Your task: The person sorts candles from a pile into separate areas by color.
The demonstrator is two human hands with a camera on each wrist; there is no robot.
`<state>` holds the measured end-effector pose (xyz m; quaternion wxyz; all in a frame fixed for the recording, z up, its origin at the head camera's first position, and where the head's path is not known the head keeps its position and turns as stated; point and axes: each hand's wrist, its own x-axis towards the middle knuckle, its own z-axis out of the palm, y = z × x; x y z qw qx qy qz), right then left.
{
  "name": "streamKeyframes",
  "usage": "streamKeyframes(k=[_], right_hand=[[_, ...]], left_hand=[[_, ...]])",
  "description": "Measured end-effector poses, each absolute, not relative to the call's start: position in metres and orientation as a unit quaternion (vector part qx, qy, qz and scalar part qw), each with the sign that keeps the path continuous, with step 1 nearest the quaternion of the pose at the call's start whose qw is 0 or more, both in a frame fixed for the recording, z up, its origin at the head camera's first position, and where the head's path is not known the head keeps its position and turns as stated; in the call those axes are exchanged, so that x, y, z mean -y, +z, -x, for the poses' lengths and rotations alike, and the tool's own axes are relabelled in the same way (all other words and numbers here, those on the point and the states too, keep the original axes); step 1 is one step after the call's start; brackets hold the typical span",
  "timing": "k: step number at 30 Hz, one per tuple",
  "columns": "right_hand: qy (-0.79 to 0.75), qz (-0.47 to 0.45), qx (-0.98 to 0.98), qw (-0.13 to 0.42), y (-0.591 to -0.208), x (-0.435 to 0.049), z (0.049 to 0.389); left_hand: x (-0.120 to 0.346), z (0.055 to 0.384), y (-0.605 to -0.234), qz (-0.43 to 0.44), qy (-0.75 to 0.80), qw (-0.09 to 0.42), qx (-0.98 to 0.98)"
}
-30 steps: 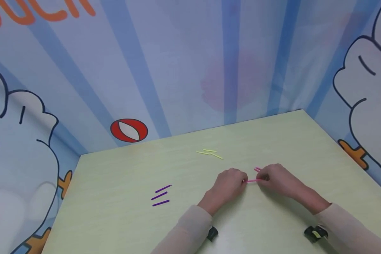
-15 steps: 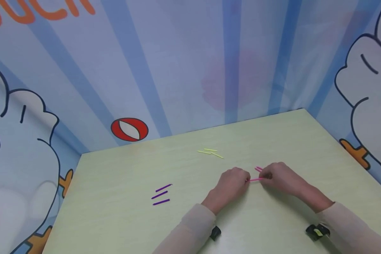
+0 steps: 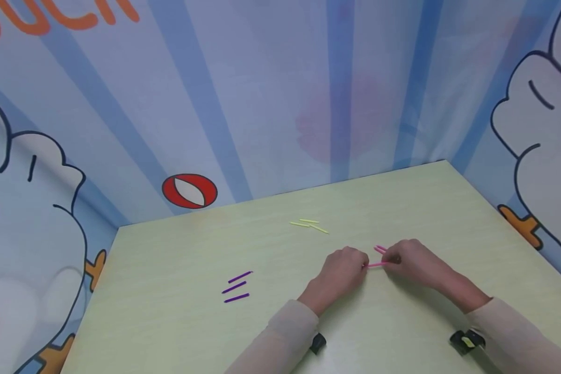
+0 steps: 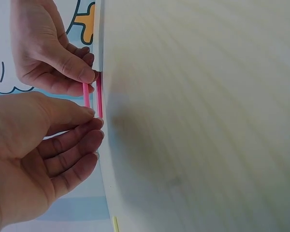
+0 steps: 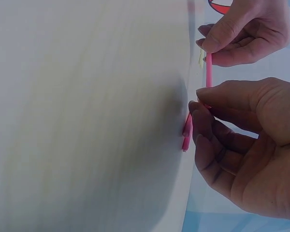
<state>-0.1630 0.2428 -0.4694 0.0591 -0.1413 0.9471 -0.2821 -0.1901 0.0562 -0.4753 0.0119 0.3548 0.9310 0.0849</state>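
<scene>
Between my two hands a thin pink stick (image 3: 376,264) is stretched out lengthwise, just above the table. My left hand (image 3: 338,274) pinches its left end between thumb and forefinger. At the other end, my right hand (image 3: 417,266) pinches it the same way, its other fingers curled below in the right wrist view. More pink sticks (image 5: 186,131) lie on the table just beyond the right hand, partly hidden by its fingers in the head view.
Three purple sticks (image 3: 235,287) lie roughly parallel to the left of the hands. Farther back, three yellow sticks (image 3: 309,225) lie close together. The pale table (image 3: 168,259) ends at a printed blue-striped backdrop (image 3: 280,104).
Both hands have shifted slightly to the right with the pink stick between them, then stayed nearly still. The purple and yellow sticks lie as before.
</scene>
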Motion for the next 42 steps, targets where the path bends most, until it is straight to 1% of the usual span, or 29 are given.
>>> streamKeyframes(k=[10, 28, 42], right_hand=[[-0.288, 0.140, -0.945, 0.059, -0.468, -0.243, 0.163], [-0.280, 0.136, -0.949, 0.051, -0.470, -0.246, 0.162], [-0.281, 0.136, -0.949, 0.044, -0.471, -0.250, 0.162]], left_hand=[[-0.058, 0.190, -0.474, -0.348, 0.085, 0.023, -0.933], [-0.063, 0.191, -0.478, -0.348, 0.083, 0.013, -0.934], [-0.068, 0.194, -0.480, -0.339, 0.087, 0.018, -0.937]])
